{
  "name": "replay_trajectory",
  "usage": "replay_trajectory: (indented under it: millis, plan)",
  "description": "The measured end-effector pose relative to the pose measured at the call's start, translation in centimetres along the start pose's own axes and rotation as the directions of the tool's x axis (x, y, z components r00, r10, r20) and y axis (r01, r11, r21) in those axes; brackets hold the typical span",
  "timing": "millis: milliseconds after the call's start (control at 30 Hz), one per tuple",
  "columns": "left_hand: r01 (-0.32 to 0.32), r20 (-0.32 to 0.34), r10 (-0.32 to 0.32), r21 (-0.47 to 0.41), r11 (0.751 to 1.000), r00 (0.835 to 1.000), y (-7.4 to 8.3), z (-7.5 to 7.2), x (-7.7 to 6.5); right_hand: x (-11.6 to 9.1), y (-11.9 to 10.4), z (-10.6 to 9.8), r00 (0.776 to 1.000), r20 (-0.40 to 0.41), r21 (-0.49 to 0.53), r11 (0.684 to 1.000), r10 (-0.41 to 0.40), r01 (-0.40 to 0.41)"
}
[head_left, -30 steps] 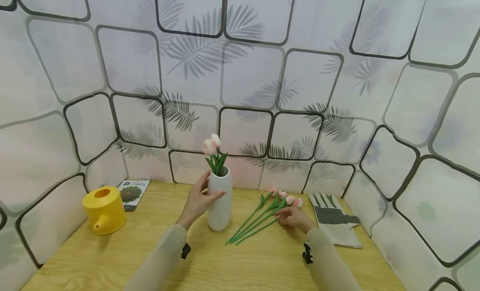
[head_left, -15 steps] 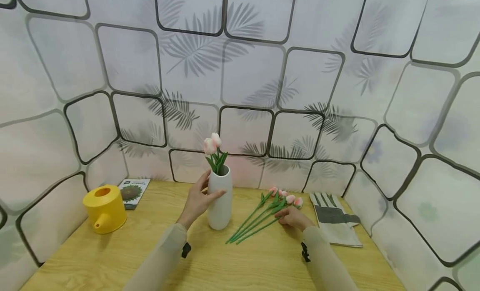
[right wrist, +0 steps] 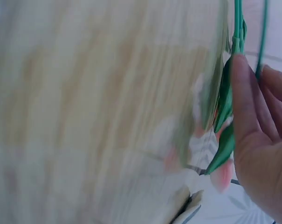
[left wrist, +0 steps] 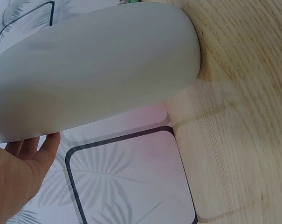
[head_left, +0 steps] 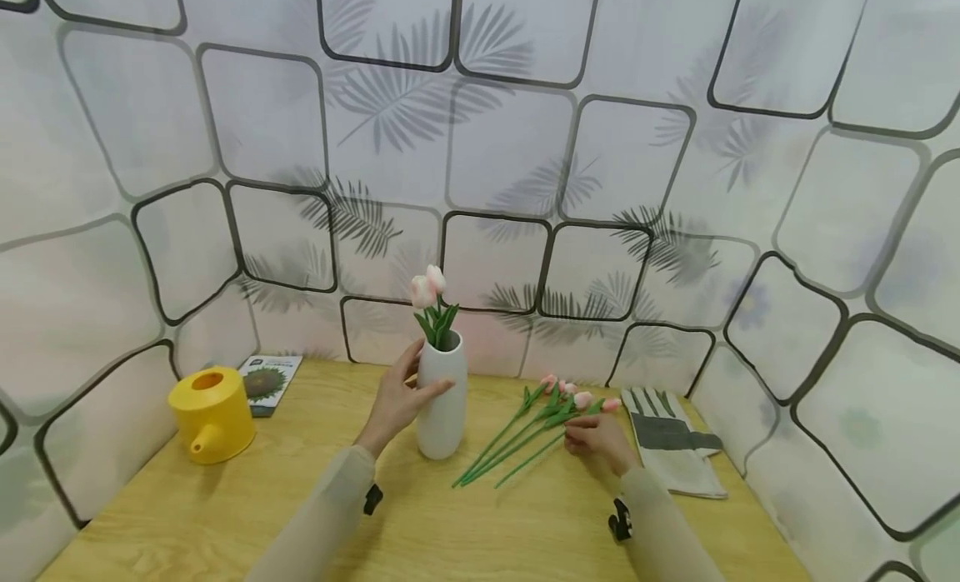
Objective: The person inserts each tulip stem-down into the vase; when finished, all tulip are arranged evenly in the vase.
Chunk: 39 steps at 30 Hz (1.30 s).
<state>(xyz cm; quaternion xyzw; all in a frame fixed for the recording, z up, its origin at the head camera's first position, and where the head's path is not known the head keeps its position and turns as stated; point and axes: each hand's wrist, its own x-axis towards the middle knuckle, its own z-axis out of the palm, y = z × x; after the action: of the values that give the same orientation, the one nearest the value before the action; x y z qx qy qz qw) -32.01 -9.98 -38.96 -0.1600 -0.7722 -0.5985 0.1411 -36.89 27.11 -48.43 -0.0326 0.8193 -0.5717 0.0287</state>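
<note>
A tall white vase [head_left: 441,407] stands upright on the table with two pale pink tulips [head_left: 424,291] in its mouth. My left hand [head_left: 396,401] holds the vase from its left side, the thumb across the front and the fingers behind. In the left wrist view the vase [left wrist: 99,70] hides part of those fingers. Several more pink tulips [head_left: 517,436] lie on the table right of the vase. My right hand [head_left: 600,440] pinches the stem of the rightmost tulip [head_left: 611,405]. In the right wrist view a green stem [right wrist: 262,37] runs between thumb and fingers.
A yellow watering can [head_left: 212,415] stands at the left, in front of a printed packet [head_left: 270,380] by the back wall. Grey and white gloves [head_left: 671,449] lie right of my right hand. Patterned curtain walls [head_left: 495,265] enclose the wooden table [head_left: 420,532].
My right hand has shifted slightly right, carrying one tulip stem away from the others on the table. My left hand stays on the vase.
</note>
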Motion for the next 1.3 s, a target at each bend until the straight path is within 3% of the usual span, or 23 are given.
replay_trajectory:
  millis: [133,267,433,600,767,967,1300]
  plan:
    - [0.011,-0.003,-0.011,0.007,1.000,1.000,-1.8,0.3,0.5,-0.1,-0.1,0.1,0.992,-0.127,0.120,0.993,-0.005,0.021]
    - [0.000,-0.018,0.000,0.002,1.000,1.000,-3.3,0.5,1.2,0.2,-0.8,0.3,0.974,-0.226,0.282,0.958,0.016,0.049]
    - [-0.024,-0.024,0.024,-0.010,1.000,0.999,-3.6,0.5,1.3,0.2,-1.6,0.6,0.956,-0.285,0.392,0.919,0.066,0.053]
    - [-0.032,-0.024,0.032,-0.012,0.999,0.999,-3.5,0.5,1.3,0.3,-2.7,1.0,0.937,-0.340,0.493,0.863,0.077,0.109]
    - [-0.030,-0.028,0.030,-0.008,1.000,0.999,-3.4,0.4,1.3,0.6,-3.8,1.4,0.928,-0.362,0.563,0.815,0.093,0.138]
    - [-0.020,-0.027,0.019,-0.012,1.000,0.999,-3.4,0.3,1.0,0.3,-4.2,1.5,0.940,-0.329,0.593,0.794,0.091,0.131]
    - [-0.018,-0.028,0.018,0.005,1.000,0.999,-3.5,0.3,1.3,0.1,-5.4,1.2,0.933,-0.359,0.632,0.742,0.023,0.225]
